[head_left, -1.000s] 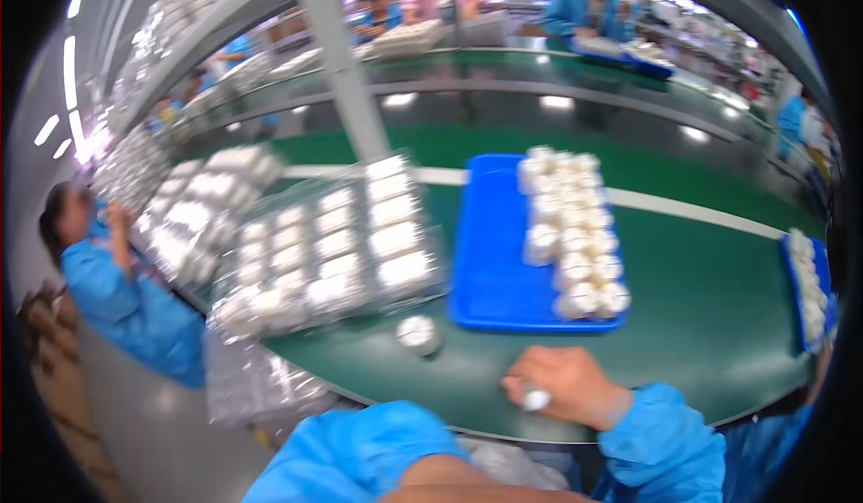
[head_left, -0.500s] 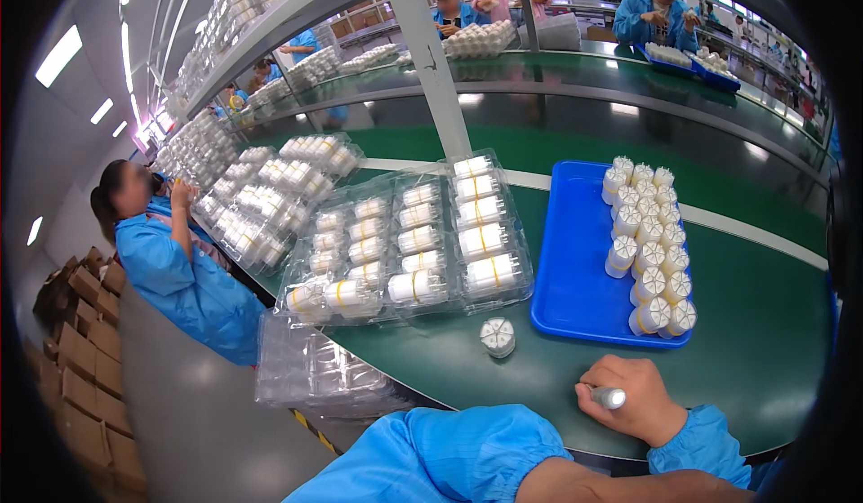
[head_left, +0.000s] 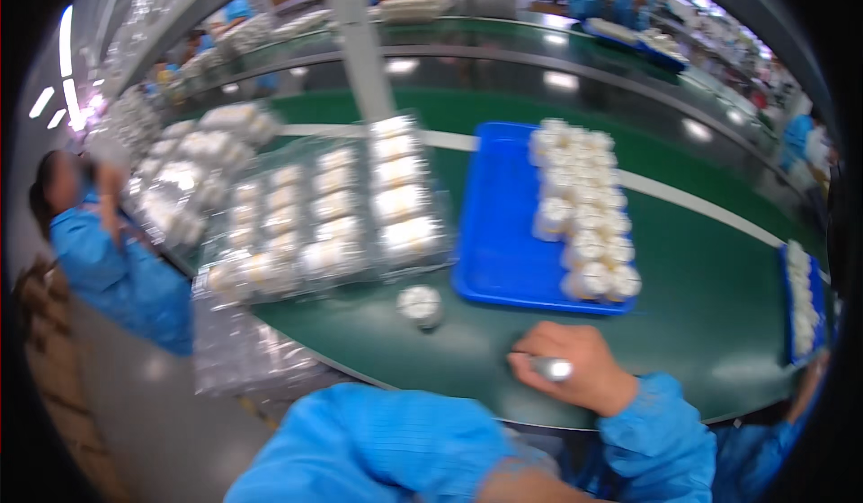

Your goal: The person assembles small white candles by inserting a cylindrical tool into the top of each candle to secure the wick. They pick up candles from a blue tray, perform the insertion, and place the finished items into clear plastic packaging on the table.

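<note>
My right hand (head_left: pixel 575 370) is closed around a marker pen (head_left: pixel 550 369), its pale silver end pointing up at me, just above the green worktop near the front edge. Left of it, one white round part (head_left: pixel 420 307) with a segmented top stands alone on the worktop. Beyond my hand lies a blue tray (head_left: pixel 505 224), with rows of the same white parts (head_left: pixel 589 238), banded in yellow, standing along its right side. My left arm in its blue sleeve (head_left: pixel 378 440) crosses the lower edge; that hand is out of the picture.
Clear plastic blister packs (head_left: pixel 328 211) filled with white parts lie left of the tray, with more stacked beyond. A co-worker (head_left: pixel 126 260) stands at the left. Another blue tray (head_left: pixel 796 305) of parts sits at far right, near another person's arm. A grey post (head_left: pixel 358 62) rises behind.
My view has swung to the right and blurred, so everything sits further left, and a second tray shows at far right. My right hand keeps its hold on the marker pen.
</note>
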`<state>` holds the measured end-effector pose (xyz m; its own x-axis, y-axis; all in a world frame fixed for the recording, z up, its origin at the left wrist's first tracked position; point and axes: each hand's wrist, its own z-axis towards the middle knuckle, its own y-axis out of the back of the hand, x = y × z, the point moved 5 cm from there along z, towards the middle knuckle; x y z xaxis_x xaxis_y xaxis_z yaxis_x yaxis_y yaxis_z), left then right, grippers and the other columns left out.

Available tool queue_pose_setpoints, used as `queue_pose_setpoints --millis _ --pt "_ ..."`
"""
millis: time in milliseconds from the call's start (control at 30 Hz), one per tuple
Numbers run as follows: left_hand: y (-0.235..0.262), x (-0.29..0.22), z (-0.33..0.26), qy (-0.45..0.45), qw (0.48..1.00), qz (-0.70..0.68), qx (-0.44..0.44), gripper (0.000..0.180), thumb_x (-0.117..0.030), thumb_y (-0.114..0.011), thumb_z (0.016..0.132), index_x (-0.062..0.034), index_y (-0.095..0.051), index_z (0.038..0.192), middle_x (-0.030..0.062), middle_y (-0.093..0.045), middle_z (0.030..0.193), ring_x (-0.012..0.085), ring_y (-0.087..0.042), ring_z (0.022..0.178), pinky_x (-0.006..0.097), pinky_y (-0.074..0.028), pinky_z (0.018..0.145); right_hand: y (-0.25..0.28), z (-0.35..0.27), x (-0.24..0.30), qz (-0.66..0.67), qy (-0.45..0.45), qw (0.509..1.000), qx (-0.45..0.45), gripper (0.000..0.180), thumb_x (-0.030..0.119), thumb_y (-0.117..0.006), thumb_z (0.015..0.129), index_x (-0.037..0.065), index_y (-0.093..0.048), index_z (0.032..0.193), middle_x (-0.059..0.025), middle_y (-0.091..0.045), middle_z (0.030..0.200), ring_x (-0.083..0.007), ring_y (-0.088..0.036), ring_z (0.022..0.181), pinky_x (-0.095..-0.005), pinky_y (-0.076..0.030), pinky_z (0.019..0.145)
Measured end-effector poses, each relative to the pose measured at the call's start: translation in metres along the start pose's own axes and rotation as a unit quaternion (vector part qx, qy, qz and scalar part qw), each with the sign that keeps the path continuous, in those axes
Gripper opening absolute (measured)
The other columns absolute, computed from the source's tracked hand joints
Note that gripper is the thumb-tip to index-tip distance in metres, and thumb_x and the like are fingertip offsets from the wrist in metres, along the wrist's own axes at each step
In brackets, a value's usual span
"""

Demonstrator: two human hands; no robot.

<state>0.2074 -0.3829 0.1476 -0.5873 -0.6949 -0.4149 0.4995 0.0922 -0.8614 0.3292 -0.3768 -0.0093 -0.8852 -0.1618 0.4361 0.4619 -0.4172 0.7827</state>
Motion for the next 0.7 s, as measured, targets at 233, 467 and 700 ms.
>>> queue_pose_setpoints --millis 233,467,700 --pt "0.061 0.001 -0.021 -0.130 0.948 0.286 -0.059 0.070 -0.054 -0.042 0.107 0.0101 -0.066 0.123 0.0232 -0.070 0.119 0.0281 -0.066 0.113 0.039 -0.052 0.099 -0.014 -0.003 -0.014 -0.006 0.022 0.999 0.028 0.027 0.026 -0.079 0.083 0.008 -0.061 0.094 -0.0092 -0.056 0.090 -0.0301 -0.064 0.073 -0.0437 -0.052 0.061" --pt "0.073 -0.009 -0.007 -0.153 0.923 0.342 -0.087 0.062 -0.048 -0.045 0.107 0.0080 -0.066 0.123 0.0225 -0.070 0.120 0.0295 -0.066 0.113 0.041 -0.052 0.098 -0.011 -0.005 -0.012 0.033 0.004 0.999 0.005 0.028 0.026 -0.078 0.082 0.002 -0.062 0.082 -0.0139 -0.061 0.088 -0.0350 -0.066 0.077 -0.0475 -0.053 0.068" --pt "0.071 -0.012 -0.004 -0.158 0.906 0.383 -0.090 0.054 -0.042 -0.048 0.106 0.0059 -0.066 0.123 0.0219 -0.070 0.120 0.0309 -0.066 0.113 0.044 -0.052 0.097 -0.018 -0.010 -0.016 0.018 0.012 1.000 0.012 0.031 0.024 -0.079 0.081 0.004 -0.057 0.090 -0.0113 -0.056 0.091 -0.0333 -0.063 0.077 -0.0472 -0.051 0.066"
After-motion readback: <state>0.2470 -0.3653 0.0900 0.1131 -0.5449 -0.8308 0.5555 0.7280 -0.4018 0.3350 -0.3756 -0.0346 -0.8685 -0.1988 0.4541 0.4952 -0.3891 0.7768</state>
